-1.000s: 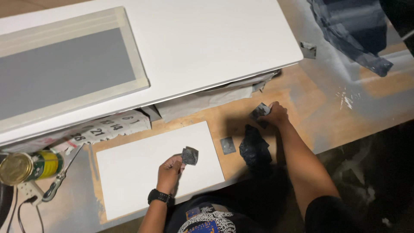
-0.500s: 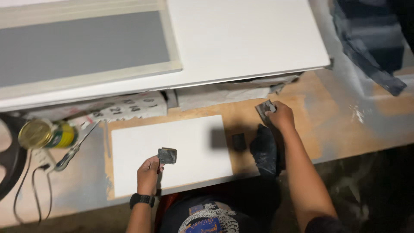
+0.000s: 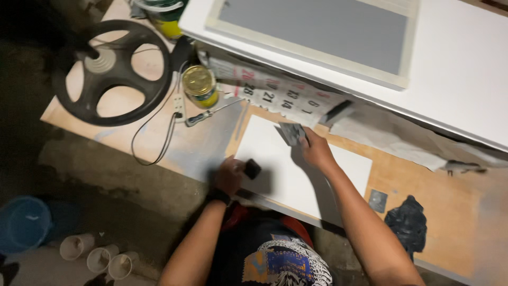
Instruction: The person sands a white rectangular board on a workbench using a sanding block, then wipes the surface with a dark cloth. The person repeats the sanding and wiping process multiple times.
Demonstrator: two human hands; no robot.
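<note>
My left hand [image 3: 230, 175] grips a small dark square piece [image 3: 252, 169] at the near left edge of a white rectangular board [image 3: 338, 167] lying on a wooden sheet. My right hand [image 3: 317, 149] presses a grey sandpaper piece [image 3: 291, 132] flat on the far left part of that same board. A watch sits on my left wrist. Both hands are blurred by motion.
A large white panel with a taped grey rectangle [image 3: 465, 58] spans the far side. A paper calendar [image 3: 275, 95], a tin can [image 3: 200, 85], a screwdriver [image 3: 203, 115], a black wheel-shaped base [image 3: 114, 71], a dark rag [image 3: 406, 222], a small grey square [image 3: 378, 200], a blue bucket [image 3: 24, 222] and cups [image 3: 100, 257] surround it.
My right hand has left the spot beside the dark rag and carried its grey piece onto the white board. My left hand dropped to the board's near edge. The view swung left.
</note>
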